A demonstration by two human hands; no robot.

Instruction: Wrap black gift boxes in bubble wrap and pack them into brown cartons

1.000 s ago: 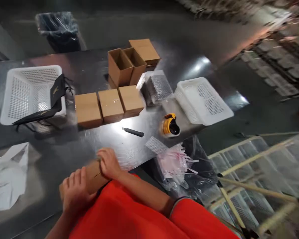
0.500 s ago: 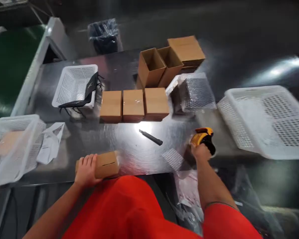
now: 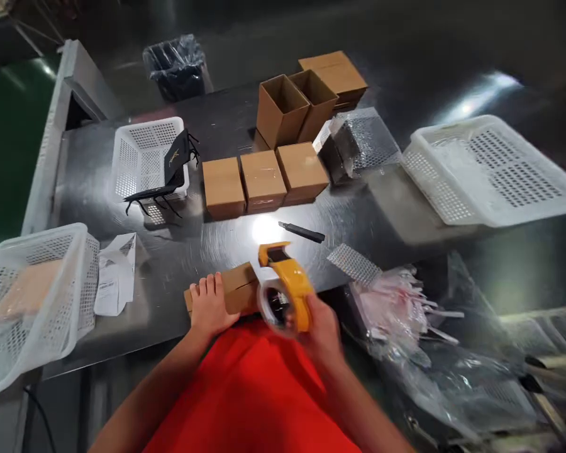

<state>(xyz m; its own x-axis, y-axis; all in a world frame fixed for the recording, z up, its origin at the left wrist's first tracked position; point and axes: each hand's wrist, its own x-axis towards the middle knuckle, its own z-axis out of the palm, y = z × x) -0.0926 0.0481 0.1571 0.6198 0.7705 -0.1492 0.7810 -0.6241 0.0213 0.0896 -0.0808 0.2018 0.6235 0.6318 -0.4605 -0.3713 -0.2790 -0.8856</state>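
Note:
Near the table's front edge lies a small cardboard box [image 3: 238,283] on its side, a seam running along its upper face. My left hand [image 3: 210,305] grips its left part, fingers over the top and thumb along the near side. My right hand [image 3: 318,324] is closed round the handle of a yellow tape dispenser [image 3: 292,277], slightly blurred. The dispenser, with its roll of clear tape, is at the box's right end; whether it touches the box I cannot tell. Beyond them a black utility knife [image 3: 302,232] lies on the metal table [image 3: 170,251].
Three closed cardboard boxes [image 3: 263,179] stand in a row. Behind are open boxes [image 3: 283,113] and a bubble-wrap bundle [image 3: 365,141]. White baskets [image 3: 453,207] stand right and left, one with black pouches [image 3: 175,157] over its rim. Plastic bags [image 3: 396,302] hang at the front right.
My right hand has brought the tape dispenser leftward from the right side of the table to the box. My left hand stays on the box. The view has shifted.

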